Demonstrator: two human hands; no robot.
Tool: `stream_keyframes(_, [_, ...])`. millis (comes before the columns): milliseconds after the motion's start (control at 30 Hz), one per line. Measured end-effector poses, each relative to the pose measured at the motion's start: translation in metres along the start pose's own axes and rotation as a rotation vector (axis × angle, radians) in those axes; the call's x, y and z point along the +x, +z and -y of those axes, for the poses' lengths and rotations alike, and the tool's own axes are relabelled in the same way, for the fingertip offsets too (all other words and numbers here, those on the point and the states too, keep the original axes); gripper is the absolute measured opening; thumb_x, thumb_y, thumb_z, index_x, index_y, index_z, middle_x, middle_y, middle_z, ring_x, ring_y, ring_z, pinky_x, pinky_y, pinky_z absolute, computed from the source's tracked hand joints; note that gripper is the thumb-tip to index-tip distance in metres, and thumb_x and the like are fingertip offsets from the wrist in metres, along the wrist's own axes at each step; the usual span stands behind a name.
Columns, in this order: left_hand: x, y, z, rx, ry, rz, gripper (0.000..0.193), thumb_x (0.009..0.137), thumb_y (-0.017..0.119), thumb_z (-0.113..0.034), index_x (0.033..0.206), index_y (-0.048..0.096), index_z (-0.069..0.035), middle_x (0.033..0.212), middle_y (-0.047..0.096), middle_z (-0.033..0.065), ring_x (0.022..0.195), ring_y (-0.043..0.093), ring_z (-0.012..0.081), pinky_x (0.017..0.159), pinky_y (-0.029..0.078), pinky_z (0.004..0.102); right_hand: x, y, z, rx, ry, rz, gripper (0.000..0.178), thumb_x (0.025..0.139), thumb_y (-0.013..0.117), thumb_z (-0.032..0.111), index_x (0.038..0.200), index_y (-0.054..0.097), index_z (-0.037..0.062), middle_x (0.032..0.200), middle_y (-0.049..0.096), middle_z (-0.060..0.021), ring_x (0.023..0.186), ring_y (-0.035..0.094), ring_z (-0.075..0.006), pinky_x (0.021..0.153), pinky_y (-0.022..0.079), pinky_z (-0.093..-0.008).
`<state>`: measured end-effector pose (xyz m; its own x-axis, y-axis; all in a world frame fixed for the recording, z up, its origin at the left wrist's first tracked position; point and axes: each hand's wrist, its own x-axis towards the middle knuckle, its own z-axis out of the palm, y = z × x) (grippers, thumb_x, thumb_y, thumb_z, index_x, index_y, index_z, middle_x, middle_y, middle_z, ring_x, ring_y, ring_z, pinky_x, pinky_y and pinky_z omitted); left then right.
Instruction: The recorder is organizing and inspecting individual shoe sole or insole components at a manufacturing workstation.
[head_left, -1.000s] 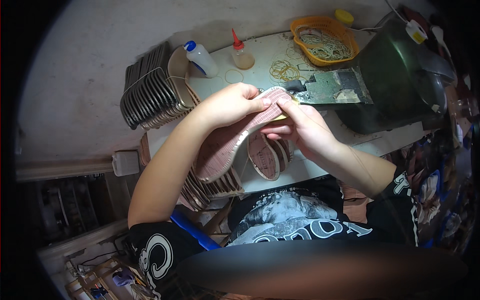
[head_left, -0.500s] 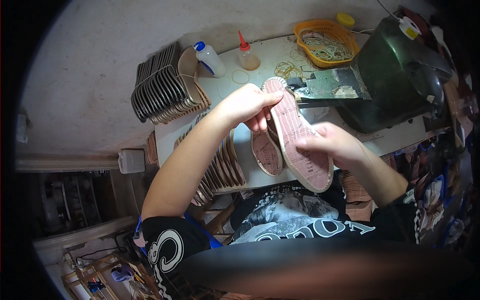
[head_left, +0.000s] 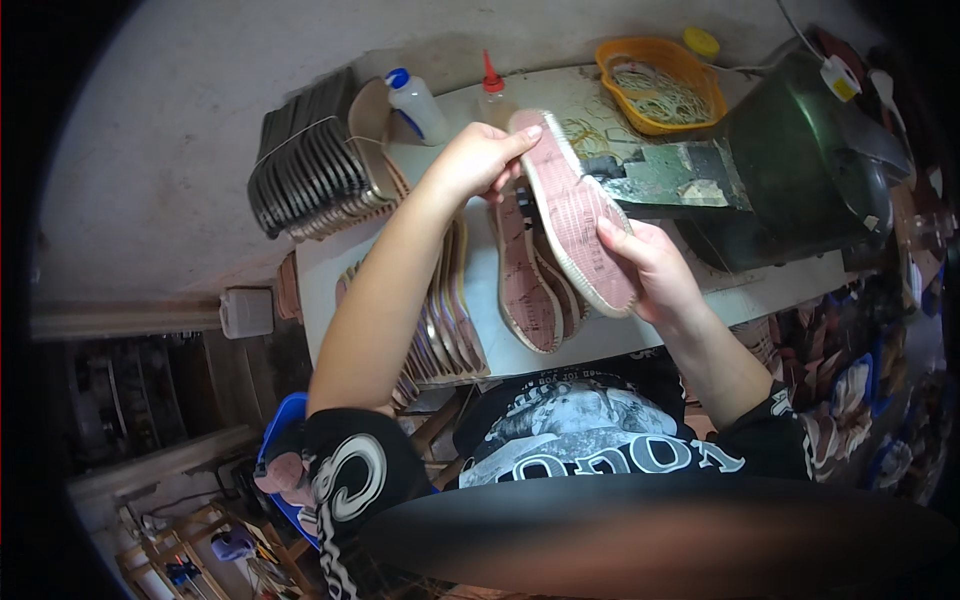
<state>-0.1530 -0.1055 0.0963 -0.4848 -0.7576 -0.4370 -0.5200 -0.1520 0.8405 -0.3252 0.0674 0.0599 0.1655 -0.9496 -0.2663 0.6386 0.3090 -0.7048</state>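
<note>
Between my hands I hold a long pink insole [head_left: 575,220] with a pale stitched rim, tilted above the table. My left hand [head_left: 488,162] grips its far end, thumb on top. My right hand [head_left: 652,268] is closed on the near right edge, its thumb lying on the pink face. Below, further pink insoles [head_left: 528,290] lie overlapping on the white table [head_left: 480,105], partly covered by the held one. A green machine arm [head_left: 660,178] reaches in from the right, close behind the held insole. My left forearm passes over a row of insoles [head_left: 450,315] standing on edge.
At the far left stands a tied bundle of dark curved pieces [head_left: 312,165]. Behind are a white bottle with a blue cap [head_left: 420,110], a red-tipped bottle [head_left: 494,98] and an orange basket [head_left: 608,100] of bands. The large green machine body [head_left: 790,180] fills the right.
Both hands have carried the insole away from my body and slightly left. More of the insoles lying beneath it now shows. My right hand has moved with its near end.
</note>
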Motion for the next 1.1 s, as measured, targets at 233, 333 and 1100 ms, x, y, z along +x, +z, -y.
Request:
stream_keyframes(233, [-0.071, 0.012, 0.103, -0.339, 0.37, -0.488, 0.023, 0.097, 0.049, -0.023, 0.09, 0.057, -0.003, 0.065, 0.054, -0.0004, 0.056, 0.047, 0.0043, 0.051, 0.036, 0.0195, -0.036, 0.037, -0.047, -0.325, 0.038, 0.095, 0.034, 0.092, 0.061, 0.023, 0.114, 0.057, -0.0029, 0.104, 0.063, -0.0052, 0.095, 0.059, -0.0118, 0.086, 0.046, -0.0268])
stream_keyframes(333, [-0.118, 0.046, 0.138, 0.153, 0.369, -0.931, 0.012, 0.087, 0.06, -0.012, 0.095, 0.057, -0.003, 0.079, 0.057, 0.0067, 0.077, 0.055, 0.0188, 0.073, 0.044, 0.0302, -0.028, 0.013, -0.09, -0.503, -0.044, -0.009, 0.035, 0.093, 0.058, 0.021, 0.118, 0.05, -0.0024, 0.108, 0.06, -0.0093, 0.101, 0.056, -0.016, 0.089, 0.043, -0.0293])
stream_keyframes(1100, [-0.139, 0.122, 0.146, -0.618, 0.755, -0.86, 0.02, 0.08, 0.066, -0.007, 0.081, 0.047, -0.004, 0.106, 0.043, 0.011, 0.098, 0.043, 0.0161, 0.089, 0.032, 0.029, -0.051, 0.032, -0.101, -0.979, -0.395, 0.387, 0.062, 0.084, 0.06, 0.003, 0.14, 0.034, -0.0019, 0.117, 0.058, -0.0193, 0.108, 0.058, -0.0254, 0.09, 0.045, -0.0331])
